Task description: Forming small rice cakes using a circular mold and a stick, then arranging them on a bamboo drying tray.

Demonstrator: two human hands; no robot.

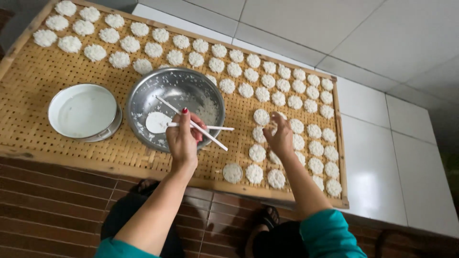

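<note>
White chopsticks (191, 122) (left hand (183, 138)) point up-left toward bowl (143, 95).

We are looking down through a wide lens that is bending straight lines: the woven tray (28, 134) is bowing along its wooden edge and the white floor tiles (382, 43) are fanning outward toward the corners. Soft, even light is falling from above and slightly from the far side, so shadows are staying faint. The steel bowl (143, 95) is catching a dull sheen on its inner wall rather than hard glare. The corners are darkening, most at the right edge and the lower brick strip (48, 200). Focus is holding across the middle, while the right hand (279, 138) is showing slight softness at its fingertips.
</note>
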